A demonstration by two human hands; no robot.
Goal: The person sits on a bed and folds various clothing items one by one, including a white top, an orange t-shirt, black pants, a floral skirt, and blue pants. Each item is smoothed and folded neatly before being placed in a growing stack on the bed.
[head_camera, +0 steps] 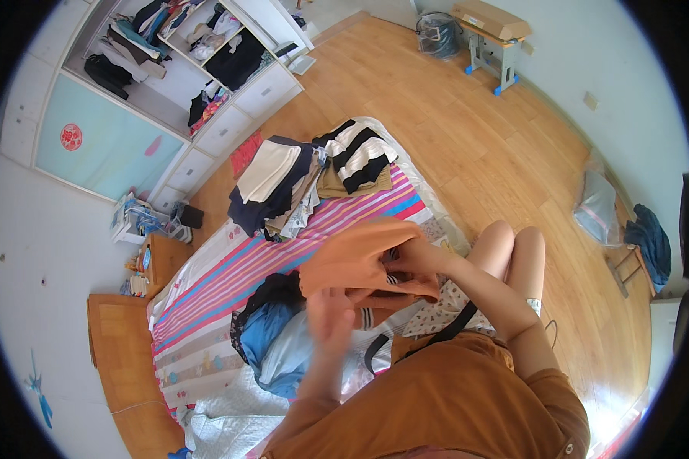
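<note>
An orange garment (pixel 350 258) with black-and-white striped trim is spread between my hands above the bed. My right hand (pixel 416 256) grips its fabric near an opening, with the fingertips partly hidden in the folds. My left hand (pixel 332 314), blurred, is at the garment's lower left edge; whether its fingers hold the cloth cannot be told. Left of it lies a heap of blue clothes (pixel 275 344) with a black garment (pixel 273 295). Beyond the orange garment are a stack of folded clothes (pixel 270 172) and a black-and-white striped garment (pixel 359 152) on khaki cloth (pixel 353 186).
The bed's striped sheet (pixel 206 304) lies under the clothes. An open wardrobe (pixel 172 86) with clothes stands at the upper left, a wooden headboard (pixel 132 356) at the left. A small table (pixel 494 43) bears a cardboard box (pixel 491 20). Jeans (pixel 647 246) hang at the right.
</note>
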